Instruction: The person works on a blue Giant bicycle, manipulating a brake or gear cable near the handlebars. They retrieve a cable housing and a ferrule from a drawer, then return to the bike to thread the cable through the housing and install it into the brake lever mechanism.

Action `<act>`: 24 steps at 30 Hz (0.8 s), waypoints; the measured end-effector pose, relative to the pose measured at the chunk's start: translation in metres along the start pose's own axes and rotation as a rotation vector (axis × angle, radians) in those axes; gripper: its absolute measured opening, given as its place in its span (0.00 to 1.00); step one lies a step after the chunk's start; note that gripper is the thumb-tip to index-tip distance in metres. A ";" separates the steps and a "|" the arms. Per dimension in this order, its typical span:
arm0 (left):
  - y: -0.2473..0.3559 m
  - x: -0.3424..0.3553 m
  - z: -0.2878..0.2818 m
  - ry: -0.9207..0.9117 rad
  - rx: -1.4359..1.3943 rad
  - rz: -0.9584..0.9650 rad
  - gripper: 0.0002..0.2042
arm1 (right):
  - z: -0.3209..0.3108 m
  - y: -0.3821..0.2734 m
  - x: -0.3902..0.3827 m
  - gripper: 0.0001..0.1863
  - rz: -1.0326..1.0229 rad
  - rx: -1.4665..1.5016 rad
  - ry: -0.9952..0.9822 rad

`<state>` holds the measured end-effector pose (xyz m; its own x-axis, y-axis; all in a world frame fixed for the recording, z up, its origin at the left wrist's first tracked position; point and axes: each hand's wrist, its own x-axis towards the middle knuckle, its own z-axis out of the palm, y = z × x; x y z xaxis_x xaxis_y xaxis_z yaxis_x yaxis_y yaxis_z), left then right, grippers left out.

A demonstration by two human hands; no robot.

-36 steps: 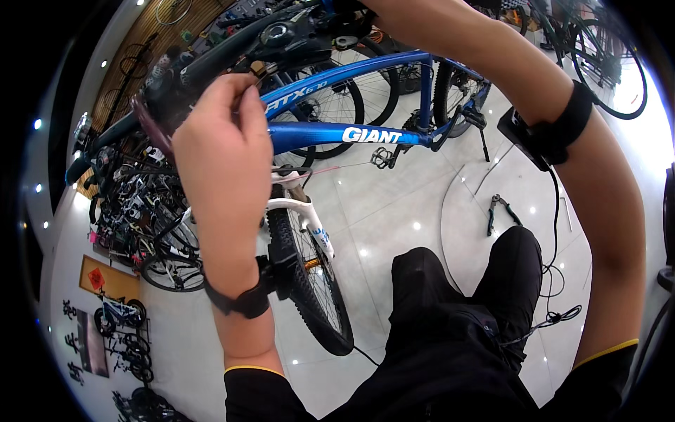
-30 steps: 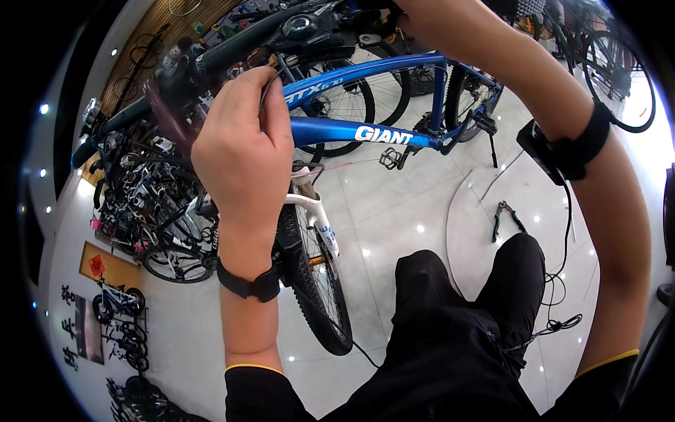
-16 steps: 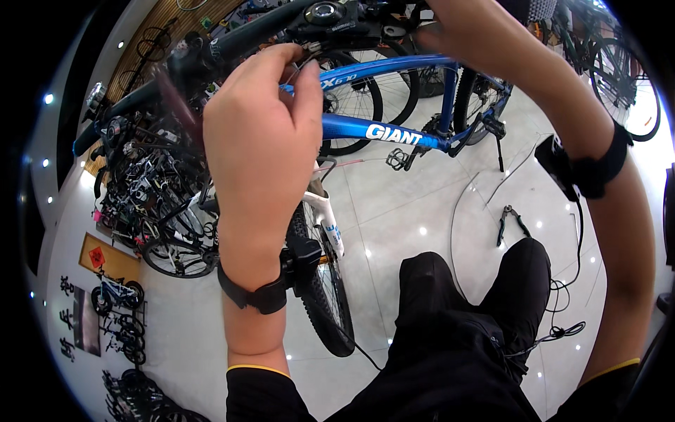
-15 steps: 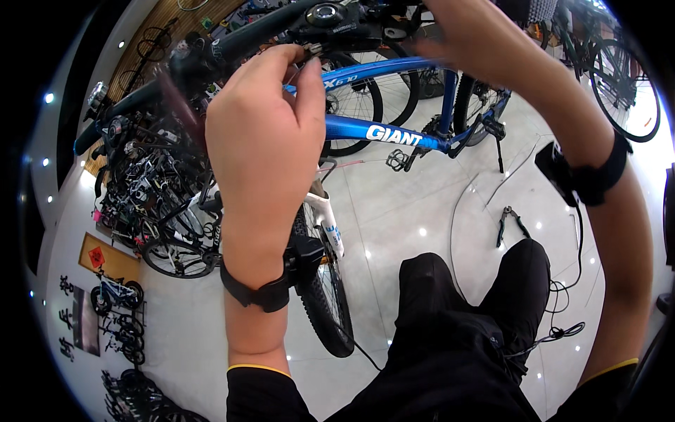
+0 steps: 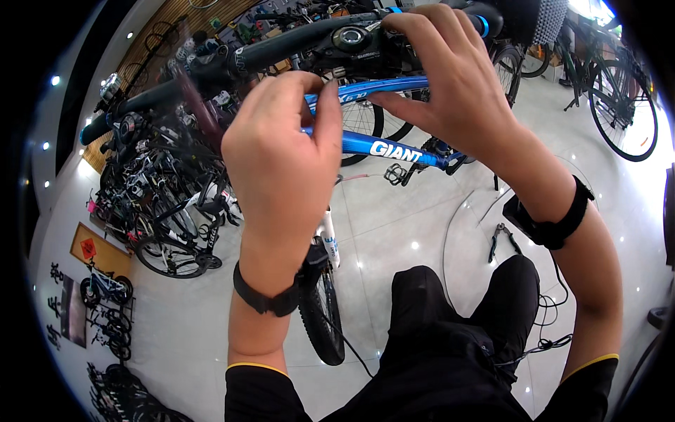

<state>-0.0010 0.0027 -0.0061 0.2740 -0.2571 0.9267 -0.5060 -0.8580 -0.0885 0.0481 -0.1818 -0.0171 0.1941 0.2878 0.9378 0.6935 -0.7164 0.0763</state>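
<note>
Left hand: I watch the left hand (image 5: pixel 285 151) raised below the bar, thumb and forefinger brought narrowly together; I can't tell whether anything sits between them.
Right hand: I read the right hand (image 5: pixel 453 77) as wide, thumb spread well below the fingers, forefinger at the inner end of the grip. Contact there is unclear to me.
Shifter: the black shifter (image 5: pixel 350 39) with its round window hangs just under the handlebar (image 5: pixel 295 49), between the two hands.
Blue frame: the blue frame (image 5: pixel 397 151) runs back beyond the hands; my left hand hides its front end, my right forearm much of its rear.
Front end: white fork (image 5: pixel 328 235) and front wheel (image 5: pixel 321 313) lie below the left wrist, partly covered by it.
Blur: a dark red shape (image 5: pixel 200 109) left of the left hand; I can't make it out.
Floor: open cutters (image 5: pixel 505 243) just beyond the right knee; a thin grey cable (image 5: pixel 445 246) curves nearby; a bundled black cord (image 5: pixel 552 344) lies right of the legs.
Left side: crowded parked bicycles (image 5: pixel 169 190).
Far right: a dark bicycle (image 5: pixel 622 112), well apart.
</note>
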 end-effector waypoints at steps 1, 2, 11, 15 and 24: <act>0.003 -0.003 -0.001 -0.028 -0.017 -0.019 0.04 | 0.003 0.000 0.000 0.33 0.036 0.061 -0.019; 0.005 -0.005 0.000 -0.056 -0.034 -0.038 0.03 | 0.007 0.002 -0.001 0.32 0.072 0.123 -0.039; 0.007 -0.001 -0.009 -0.138 -0.136 -0.109 0.05 | 0.015 0.003 -0.010 0.31 0.031 0.071 0.220; 0.006 -0.001 -0.013 -0.141 -0.279 -0.204 0.04 | 0.019 -0.003 -0.016 0.27 -0.024 0.054 0.348; 0.009 0.001 -0.018 -0.076 -0.111 0.008 0.05 | 0.022 -0.006 0.010 0.27 -0.090 0.082 0.365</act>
<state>-0.0204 0.0028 0.0010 0.3284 -0.2999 0.8957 -0.5946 -0.8024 -0.0507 0.0617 -0.1606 -0.0153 -0.1194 0.0918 0.9886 0.7523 -0.6414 0.1504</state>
